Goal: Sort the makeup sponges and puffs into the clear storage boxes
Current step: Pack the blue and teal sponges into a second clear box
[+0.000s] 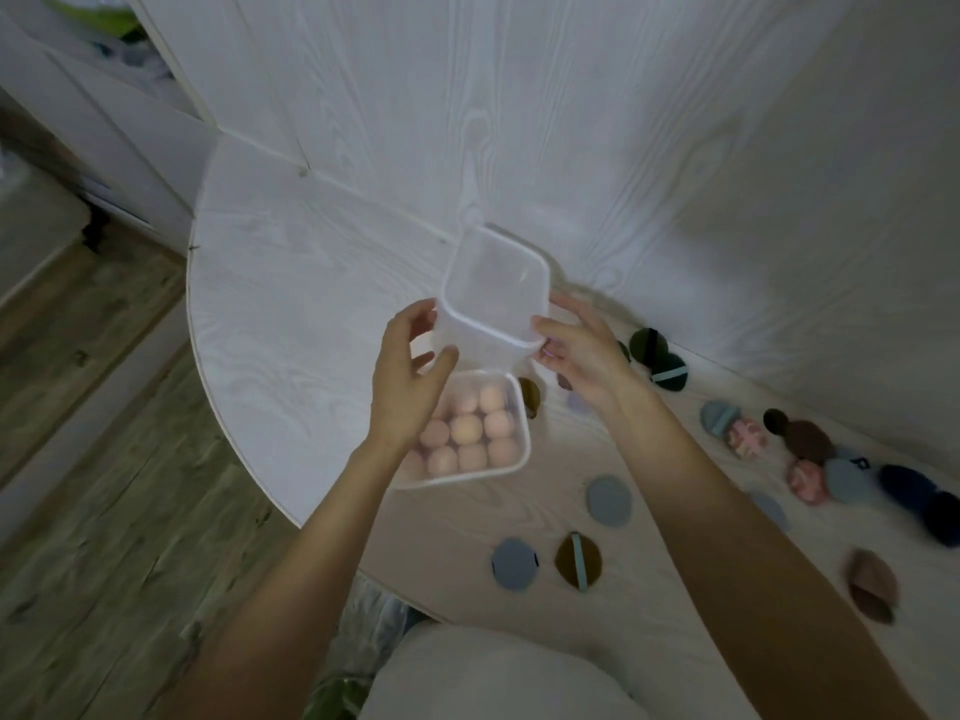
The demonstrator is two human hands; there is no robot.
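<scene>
An empty clear box (493, 283) is held above the white table, tilted with its opening toward me. My left hand (410, 371) grips its left near corner and my right hand (582, 350) grips its right near corner. Just below it a second clear box (511, 462) stands on the table, filled with several pink sponges (465, 428). Flat round puffs lie loose to the right: a grey-blue puff (608, 500), a blue puff (513, 563), a brown puff with a blue strap (577, 559), and a dark green puff (655, 356).
The round white table (291, 283) ends at a curved edge on the left, with wooden floor (104, 511) beyond. A white wall panel (571, 122) rises behind the boxes. More puffs in pink, brown and navy (810, 449) crowd the far right.
</scene>
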